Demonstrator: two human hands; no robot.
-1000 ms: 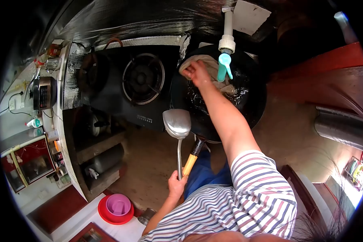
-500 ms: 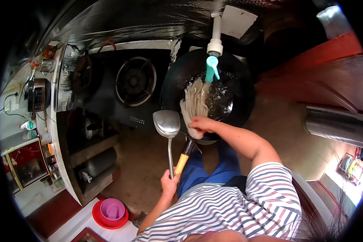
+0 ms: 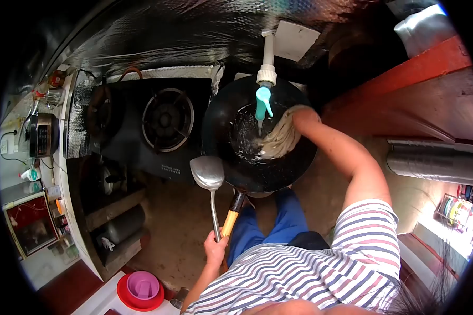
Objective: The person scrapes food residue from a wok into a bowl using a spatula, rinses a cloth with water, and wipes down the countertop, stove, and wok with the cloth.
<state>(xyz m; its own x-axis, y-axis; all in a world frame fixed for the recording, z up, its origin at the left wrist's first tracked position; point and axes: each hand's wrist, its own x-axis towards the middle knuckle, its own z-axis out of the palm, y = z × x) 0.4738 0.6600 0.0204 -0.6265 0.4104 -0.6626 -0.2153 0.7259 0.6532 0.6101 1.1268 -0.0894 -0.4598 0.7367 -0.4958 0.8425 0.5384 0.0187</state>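
Wok (image 3: 278,173): sitting under the tap (image 3: 263,100); likely heavy, stiff, wet and slippery; best gripped at its wooden handle (image 3: 229,223).
Cloth (image 3: 281,139): soft, soaked, lying inside.
Right hand (image 3: 303,116): pressing the cloth.
Left hand (image 3: 215,248): clasping the handle and spatula (image 3: 208,173).
Stove (image 3: 167,119): sitting just beside.

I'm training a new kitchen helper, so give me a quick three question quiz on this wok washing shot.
1. True or false: the right hand presses a cloth inside the wok.
2. What does the left hand grip? A) wok handle and spatula B) a pink cup C) the tap
3. What hangs above the wok's far rim?

Key: 1 true. 2 A, handle and spatula. 3 the tap.
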